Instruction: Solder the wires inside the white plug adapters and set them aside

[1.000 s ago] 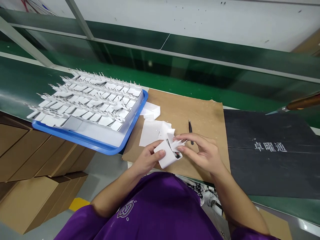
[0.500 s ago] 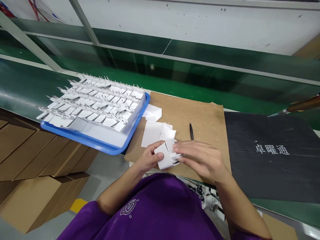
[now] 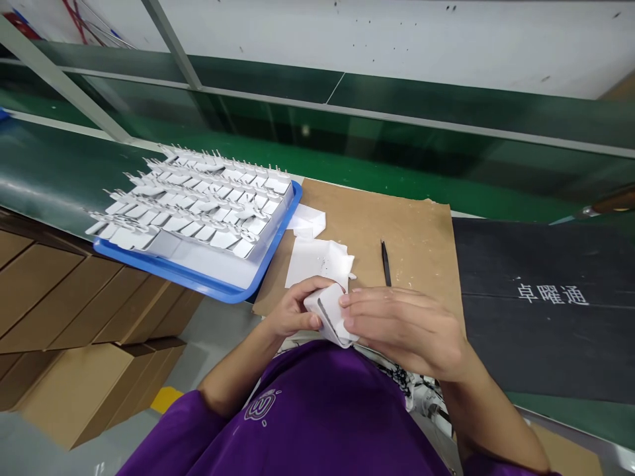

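A small white box-shaped casing [image 3: 329, 315] with a dark slot along one face is held close to my body, over the near edge of the brown sheet. My left hand [image 3: 292, 309] is closed round its left side, the thumb along the near face. On the other side the fingers of my right hand [image 3: 409, 324] press against the casing; its thumb is hidden. Just beyond lie a white sheet [image 3: 317, 259] with dark specks and a crumpled white piece [image 3: 308, 220]. Black tweezers [image 3: 385, 264] rest beyond my right hand.
A blue tray [image 3: 225, 291] at the left carries rows of white parts with cords. Brown paper [image 3: 417, 244] covers the bench, beside a black mat [image 3: 516, 350]. A pointed tool with a brown handle [image 3: 612, 201] juts in at right. Cardboard boxes [image 3: 99, 390] stand lower left.
The casing has turned in my hands; its open flap no longer stands out, and a slotted face shows. My right fingers have moved in over it. The view has shifted slightly.
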### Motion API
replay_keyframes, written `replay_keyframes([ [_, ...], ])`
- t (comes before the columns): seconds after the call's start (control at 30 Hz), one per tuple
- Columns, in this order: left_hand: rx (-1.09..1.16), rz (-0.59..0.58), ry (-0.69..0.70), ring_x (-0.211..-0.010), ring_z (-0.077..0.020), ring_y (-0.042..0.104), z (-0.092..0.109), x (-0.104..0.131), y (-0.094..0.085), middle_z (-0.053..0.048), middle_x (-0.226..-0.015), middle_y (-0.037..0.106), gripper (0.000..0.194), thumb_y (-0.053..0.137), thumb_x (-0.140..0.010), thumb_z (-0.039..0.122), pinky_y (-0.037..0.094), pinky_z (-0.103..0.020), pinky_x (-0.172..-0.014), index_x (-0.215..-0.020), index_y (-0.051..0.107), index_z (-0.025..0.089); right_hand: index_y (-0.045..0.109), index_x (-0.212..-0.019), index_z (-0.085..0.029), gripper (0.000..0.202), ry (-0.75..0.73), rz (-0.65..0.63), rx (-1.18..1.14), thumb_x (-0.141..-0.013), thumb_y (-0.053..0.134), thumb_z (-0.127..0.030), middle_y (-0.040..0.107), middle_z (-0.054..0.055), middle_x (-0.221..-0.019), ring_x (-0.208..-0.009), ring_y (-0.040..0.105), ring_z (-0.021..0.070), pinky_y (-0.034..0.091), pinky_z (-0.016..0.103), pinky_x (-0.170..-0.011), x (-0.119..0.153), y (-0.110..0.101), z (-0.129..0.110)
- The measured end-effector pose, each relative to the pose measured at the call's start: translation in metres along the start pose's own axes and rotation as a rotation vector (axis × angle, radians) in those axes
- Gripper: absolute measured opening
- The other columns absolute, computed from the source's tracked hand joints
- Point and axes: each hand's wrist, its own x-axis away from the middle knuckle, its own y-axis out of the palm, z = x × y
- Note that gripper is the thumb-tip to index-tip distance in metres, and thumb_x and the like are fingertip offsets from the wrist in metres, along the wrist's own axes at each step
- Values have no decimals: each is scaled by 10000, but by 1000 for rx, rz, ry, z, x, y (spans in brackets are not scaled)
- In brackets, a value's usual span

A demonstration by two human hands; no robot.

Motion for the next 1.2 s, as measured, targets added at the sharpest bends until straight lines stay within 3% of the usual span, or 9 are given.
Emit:
replay_keyframes([
  [0.4, 7, 118, -141, -642, -152, 531, -3, 9, 3, -51, -786, 645, 591, 800, -585, 607, 421, -244, -573, -960, 711, 159, 655, -1081, -189, 224, 63, -141, 205, -890, 590, -91, 762, 47, -1005, -1009, 712, 169, 597, 277, -903, -9, -12, -12],
  [0.57, -89, 7, -9, -649, -132, 543, 7, 14, -6, -31, -851, 652, 530, 774, -707, 502, 421, -235, -593, -1144, 660, 223, 665, -1064, -177, 210, 30, -209, 212, -900, 565, -92, 755, 55, -1037, -1006, 713, 170, 583, 270, -932, -17, -9, -11],
  [0.67, -271, -128, 34, -654, -139, 565, 20, 20, -15, -53, -857, 666, 410, 753, -749, 449, 435, -234, -585, -1065, 674, 200, 653, -1106, -195, 235, 39, -258, 139, -914, 540, -120, 752, 54, -1039, -981, 721, 165, 599, 235, -882, -20, 2, -2],
  [0.73, -459, -119, 29, -650, -147, 568, 28, 29, -25, -57, -814, 669, 367, 749, -751, 454, 441, -240, -588, -995, 685, 186, 618, -1184, -208, 288, 46, -272, 142, -916, 534, -145, 744, 53, -1070, -984, 722, 171, 607, 233, -868, -21, 11, 7],
  [0.87, -798, 187, 132, -776, -177, 599, 41, 63, -59, -73, -890, 672, 324, 715, -789, 451, 466, -271, -695, -984, 668, 196, 553, -1297, -202, 382, 54, -225, 238, -917, 519, -196, 711, 83, -1147, -1034, 709, 219, 621, 273, -848, -17, 17, 26],
  [0.97, -1026, 631, 175, -785, -188, 587, 50, 87, -98, -59, -890, 639, 301, 704, -785, 454, 474, -309, -717, -954, 640, 214, 585, -1243, -203, 337, 89, -172, 252, -913, 531, -235, 737, 90, -1055, -932, 738, 235, 640, 260, -765, -9, 13, 36],
  [1.07, -1220, 1084, 57, -648, -182, 530, 61, 92, -144, -16, -741, 560, 236, 702, -784, 415, 465, -336, -660, -916, 608, 244, 575, -1236, -241, 316, 187, -245, 231, -925, 518, -259, 748, 67, -1039, -892, 745, 218, 632, 242, -777, 4, 12, 42],
  [1.13, -1272, 1222, 6, -668, -203, 525, 69, 86, -170, -17, -697, 517, 150, 675, -814, 325, 461, -364, -705, -903, 588, 242, 569, -1230, -267, 303, 237, -282, 232, -931, 516, -268, 752, 44, -1045, -886, 747, 202, 612, 238, -834, 12, 16, 43],
  [1.2, -1312, 1280, -31, -755, -239, 545, 75, 78, -187, -29, -681, 503, 99, 661, -816, 231, 450, -388, -763, -861, 573, 230, 579, -1210, -275, 284, 246, -279, 229, -933, 516, -266, 757, 29, -1036, -869, 749, 186, 598, 219, -848, 18, 22, 43],
])
